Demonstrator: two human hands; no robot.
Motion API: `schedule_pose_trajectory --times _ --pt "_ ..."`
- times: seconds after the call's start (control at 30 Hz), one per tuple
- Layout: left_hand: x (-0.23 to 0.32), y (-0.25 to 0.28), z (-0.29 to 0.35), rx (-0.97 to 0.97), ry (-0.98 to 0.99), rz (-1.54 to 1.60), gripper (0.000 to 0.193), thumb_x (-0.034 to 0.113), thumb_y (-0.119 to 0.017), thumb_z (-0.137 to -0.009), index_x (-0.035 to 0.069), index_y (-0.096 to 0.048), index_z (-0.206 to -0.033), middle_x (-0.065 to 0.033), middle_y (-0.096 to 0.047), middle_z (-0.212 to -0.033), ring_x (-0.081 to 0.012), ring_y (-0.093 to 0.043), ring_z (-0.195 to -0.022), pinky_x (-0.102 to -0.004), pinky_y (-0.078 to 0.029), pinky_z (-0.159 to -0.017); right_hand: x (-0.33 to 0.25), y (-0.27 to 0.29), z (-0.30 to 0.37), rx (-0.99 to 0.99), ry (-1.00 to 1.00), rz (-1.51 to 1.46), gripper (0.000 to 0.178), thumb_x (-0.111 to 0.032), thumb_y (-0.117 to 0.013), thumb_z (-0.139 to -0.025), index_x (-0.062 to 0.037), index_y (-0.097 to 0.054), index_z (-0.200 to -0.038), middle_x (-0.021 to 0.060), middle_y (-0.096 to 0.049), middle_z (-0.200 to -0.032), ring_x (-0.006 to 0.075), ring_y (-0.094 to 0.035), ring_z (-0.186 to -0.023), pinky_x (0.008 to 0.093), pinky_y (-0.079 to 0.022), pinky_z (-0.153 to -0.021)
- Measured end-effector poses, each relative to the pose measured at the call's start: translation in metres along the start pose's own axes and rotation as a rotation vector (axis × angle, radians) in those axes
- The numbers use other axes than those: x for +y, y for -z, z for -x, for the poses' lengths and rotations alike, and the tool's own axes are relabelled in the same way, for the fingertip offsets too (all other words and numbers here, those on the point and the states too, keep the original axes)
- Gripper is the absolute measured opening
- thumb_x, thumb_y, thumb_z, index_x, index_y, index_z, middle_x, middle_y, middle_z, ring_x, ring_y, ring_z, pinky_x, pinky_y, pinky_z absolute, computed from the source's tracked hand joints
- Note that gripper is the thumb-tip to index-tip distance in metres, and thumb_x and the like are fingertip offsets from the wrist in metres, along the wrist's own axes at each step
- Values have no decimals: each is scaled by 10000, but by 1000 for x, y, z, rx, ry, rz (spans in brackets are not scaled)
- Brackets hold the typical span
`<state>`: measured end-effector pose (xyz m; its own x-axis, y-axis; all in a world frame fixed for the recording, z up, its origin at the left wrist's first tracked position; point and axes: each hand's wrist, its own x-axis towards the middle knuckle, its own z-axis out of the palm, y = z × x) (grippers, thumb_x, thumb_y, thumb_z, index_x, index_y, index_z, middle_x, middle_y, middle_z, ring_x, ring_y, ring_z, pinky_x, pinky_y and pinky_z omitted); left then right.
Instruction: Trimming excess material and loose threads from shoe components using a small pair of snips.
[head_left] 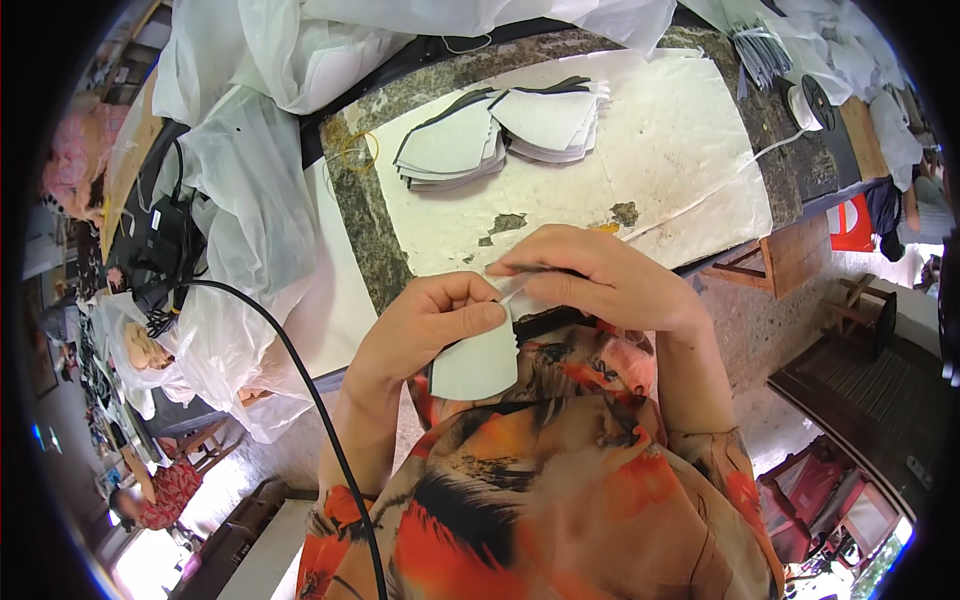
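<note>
My left hand (445,315) is closed on a white fabric piece (478,362), thumb on top, and the piece hangs down in front of my body. Its right edge looks jagged, as if several layers lie together. Close beside it, at the piece's upper corner, my right hand (600,275) is closed in a pinch. A thin dark strip and a bit of pale material show at those fingers; what they grip is too small to name. Farther up the table lie two stacks of similar white pieces with dark edges, a left stack (450,145) and a right stack (548,122).
A stained white sheet (690,140) covers the worktable. At the right stands a reel (808,105) with a white tape (765,155) running from it. Grey strips (762,55) lie behind. Plastic bags (255,190) crowd the left, and a black cable (300,365) crosses near my left arm.
</note>
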<state>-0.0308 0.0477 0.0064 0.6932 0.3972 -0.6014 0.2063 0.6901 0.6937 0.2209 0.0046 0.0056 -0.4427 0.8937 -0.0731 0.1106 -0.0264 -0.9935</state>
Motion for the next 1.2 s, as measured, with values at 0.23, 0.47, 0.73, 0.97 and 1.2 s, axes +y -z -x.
schedule_pose_trajectory --times 0.23,0.47,0.73,0.97,1.2 --pt "7 6 10 58 77 130 202 129 -691 -972 13 -697 -1138 -9 -708 -881 -54 -643 -730 -208 -511 -649 -13 9 7 -129 128 323 243 -233 -609 -990 -116 -712 -1175 120 -641 -1221 300 -628 -1122 386 -515 -913" --pt "3 1 15 109 -48 197 184 116 -669 -982 13 -695 -1132 -20 -709 -876 -59 -643 -719 -215 -515 -634 -20 -12 0 74 -133 529 264 -311 -566 -998 -103 -708 -1077 160 -699 -1044 374 -666 -962 445 -527 -783" --pt "2 -19 9 186 -112 191 186 106 -667 -985 1 -689 -1138 -11 -707 -868 -48 -629 -719 -212 -503 -630 -21 -14 -8 26 -307 151 460 -420 -447 -1064 -21 -675 -1048 211 -696 -970 403 -651 -931 430 -506 -806" --pt "0 -24 7 231 -126 183 170 112 -670 -984 4 -688 -1114 -22 -714 -895 -54 -641 -736 -211 -515 -643 -11 -12 -9 -10 -301 -62 480 -449 -472 -1060 -22 -671 -967 110 -687 -896 245 -634 -843 355 -499 -809" --pt "3 -26 8 229 -102 171 179 127 -682 -981 7 -696 -1113 -21 -714 -898 -57 -647 -752 -214 -522 -649 5 -14 -9 -42 -366 -339 425 -414 -568 -1035 -42 -653 -847 -12 -597 -792 80 -495 -727 244 -424 -665"
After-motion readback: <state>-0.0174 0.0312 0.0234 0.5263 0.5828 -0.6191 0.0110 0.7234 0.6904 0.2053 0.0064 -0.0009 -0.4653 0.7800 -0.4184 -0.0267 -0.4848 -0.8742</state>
